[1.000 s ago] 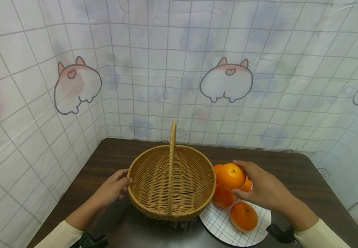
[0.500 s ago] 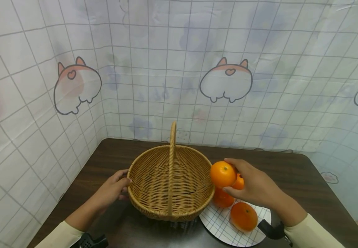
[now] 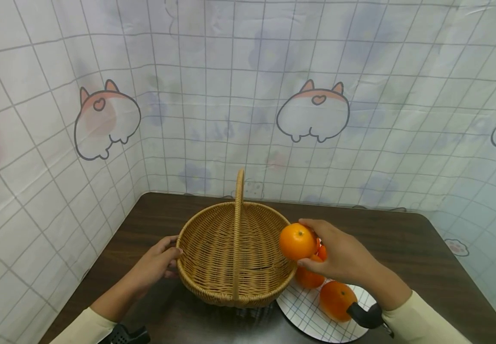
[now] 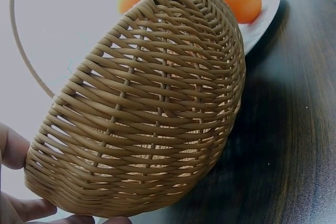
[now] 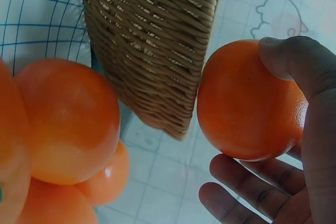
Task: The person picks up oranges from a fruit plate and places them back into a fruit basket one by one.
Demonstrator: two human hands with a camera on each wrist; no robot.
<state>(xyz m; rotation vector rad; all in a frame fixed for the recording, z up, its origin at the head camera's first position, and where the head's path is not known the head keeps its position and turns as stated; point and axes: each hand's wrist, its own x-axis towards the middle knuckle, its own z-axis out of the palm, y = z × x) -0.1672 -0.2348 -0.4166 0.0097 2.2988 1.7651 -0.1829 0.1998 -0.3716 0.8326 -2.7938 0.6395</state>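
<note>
A round wicker basket (image 3: pixel 206 292) with a tall arched handle stands on the table; nothing lies inside it. My left hand (image 3: pixel 157 260) grips its left rim, thumb over the edge and fingers underneath along the outer wall. With thumb and fingers my right hand (image 3: pixel 344 253) holds an orange (image 3: pixel 297 241) up at the basket's right rim, overlapping that rim in the head view. From the right wrist, the held orange (image 5: pixel 247 103) appears right beside the upper edge of the basket wall (image 5: pixel 157 35).
A white plate (image 3: pixel 295 313) with a blue grid sits right of the basket, partly under its side. Several more oranges (image 3: pixel 335 300) rest there, some hidden behind my right hand. The dark wooden table (image 3: pixel 428 267) ends at a patterned wall cloth (image 3: pixel 230 95) behind.
My right hand has carried the orange leftward from above the plate to the basket's right rim. My left hand and the basket have stayed in place.
</note>
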